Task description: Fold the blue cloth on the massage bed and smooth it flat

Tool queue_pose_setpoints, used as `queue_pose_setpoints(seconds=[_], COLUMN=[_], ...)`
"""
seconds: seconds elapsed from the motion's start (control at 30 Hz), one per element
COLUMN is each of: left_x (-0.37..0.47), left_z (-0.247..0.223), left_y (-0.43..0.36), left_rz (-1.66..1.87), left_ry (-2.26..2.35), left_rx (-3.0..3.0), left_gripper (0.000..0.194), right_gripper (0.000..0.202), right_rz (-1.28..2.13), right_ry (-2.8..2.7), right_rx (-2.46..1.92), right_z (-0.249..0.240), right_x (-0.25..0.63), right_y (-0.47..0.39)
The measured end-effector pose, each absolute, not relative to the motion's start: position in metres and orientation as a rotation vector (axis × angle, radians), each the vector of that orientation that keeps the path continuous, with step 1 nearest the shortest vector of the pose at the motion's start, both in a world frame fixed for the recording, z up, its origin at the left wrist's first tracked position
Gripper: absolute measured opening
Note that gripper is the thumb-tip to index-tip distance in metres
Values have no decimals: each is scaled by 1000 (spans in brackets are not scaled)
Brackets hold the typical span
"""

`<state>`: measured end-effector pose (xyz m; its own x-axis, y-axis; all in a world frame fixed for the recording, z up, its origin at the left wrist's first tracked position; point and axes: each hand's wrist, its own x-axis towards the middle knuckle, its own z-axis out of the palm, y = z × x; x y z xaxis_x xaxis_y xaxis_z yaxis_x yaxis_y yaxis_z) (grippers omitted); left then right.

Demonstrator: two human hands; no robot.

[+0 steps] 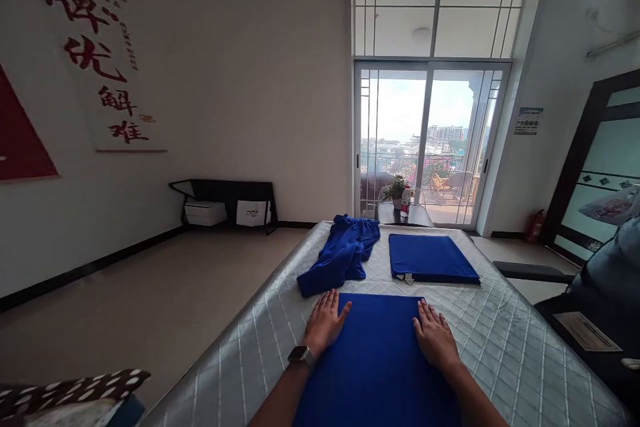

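A smooth blue cloth [383,360] lies flat on the silver quilted mattress [510,340] in front of me. My left hand [325,323], with a watch on its wrist, rests palm down on the cloth's upper left edge, fingers stretched out. Flat on the upper right edge lies my right hand [436,333], its fingers also extended. Beyond them, a crumpled blue cloth [345,253] is at the left and a neatly folded blue cloth [433,258] with a small white tag is at the right.
Past the mattress's far end stands a small table [417,217] with a plant and a bottle [405,202]. A dark chair [595,307] is close on the right. At the lower left is a brown patterned fabric [75,393]; a black rack [230,193] stands by the wall.
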<state>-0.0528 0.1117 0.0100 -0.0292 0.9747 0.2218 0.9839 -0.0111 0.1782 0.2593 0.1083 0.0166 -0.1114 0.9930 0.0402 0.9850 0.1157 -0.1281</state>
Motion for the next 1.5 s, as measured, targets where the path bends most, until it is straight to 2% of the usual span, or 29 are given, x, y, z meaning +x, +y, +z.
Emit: queue_pose_setpoints(seconds=[0.53,0.9,1.27,1.5], left_x=[-57,-59,-61,-58], left_z=[16,3,-5,-6], left_y=[103,112,118,119], left_rz=[-497,-517,-496,-537], left_ry=[-2202,-2163,-2214,-2103], left_rx=[-2139,-2122,-2154,-2146], left_gripper=[82,84,77,84], right_gripper=[63,65,62,63], right_rz=[-20,75,119,150], right_ry=[-2338,-2175,-2152,-2145], right_rx=[-2124,-2010,-1945,-1978], right_z=[32,8,15,17], right_x=[244,253,258,261], right_y=[122,131,125,117])
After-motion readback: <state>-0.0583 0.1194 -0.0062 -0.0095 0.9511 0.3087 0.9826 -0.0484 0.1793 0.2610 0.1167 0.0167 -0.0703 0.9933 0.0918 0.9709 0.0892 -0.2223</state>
